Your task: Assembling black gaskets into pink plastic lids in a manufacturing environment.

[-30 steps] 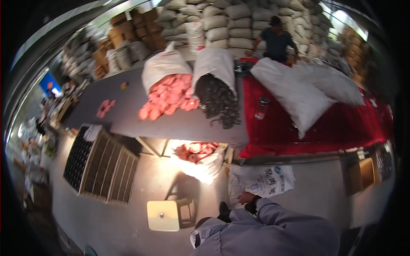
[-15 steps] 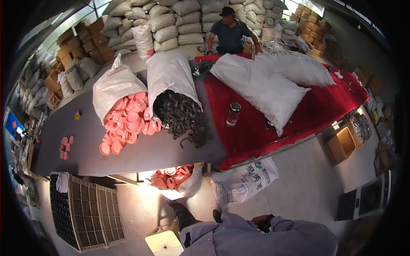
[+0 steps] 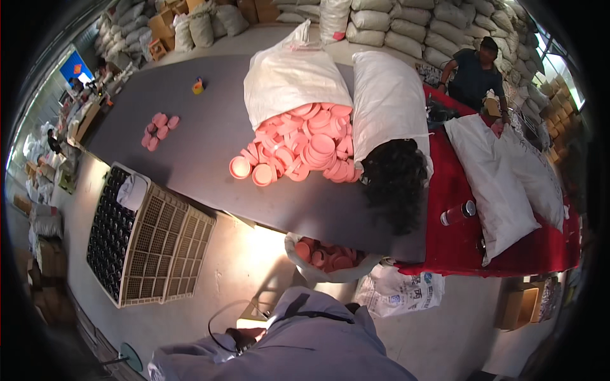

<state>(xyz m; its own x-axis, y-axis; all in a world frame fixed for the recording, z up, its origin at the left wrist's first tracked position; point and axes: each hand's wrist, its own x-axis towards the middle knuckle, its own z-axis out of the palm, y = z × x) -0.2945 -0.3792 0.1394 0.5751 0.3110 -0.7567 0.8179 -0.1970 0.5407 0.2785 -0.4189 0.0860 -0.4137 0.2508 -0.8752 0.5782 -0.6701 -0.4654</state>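
The view has swung back toward the left and drawn nearer to the table since half a second ago, so the slatted crates (image 3: 149, 235) on the floor show again at the left edge. Nothing on the grey table (image 3: 190, 159) has shifted: the small cluster of pink lids (image 3: 159, 129) sits well apart from the main heap of pink lids (image 3: 298, 152), which spills from the open white sack (image 3: 289, 79). Just beside it the second white sack (image 3: 387, 101) pours out a dark tangled pile (image 3: 395, 187).

Below the table edge the floor sack of pink lids (image 3: 327, 259) stands open, nearest to the person's grey-clad body (image 3: 305, 346), closer than it was a moment ago. Neither the left hand nor the right hand shows, both being lost below the grey clothing, so I cannot tell whether they are clenched, loose or holding anything. Only the person has moved, not the goods.

Further right, a printed bag (image 3: 397, 293) lies on the floor, a can (image 3: 457, 213) rests on the red cloth (image 3: 457, 251) near long white sacks (image 3: 502, 181), and another person (image 3: 473, 73) stands at the far side
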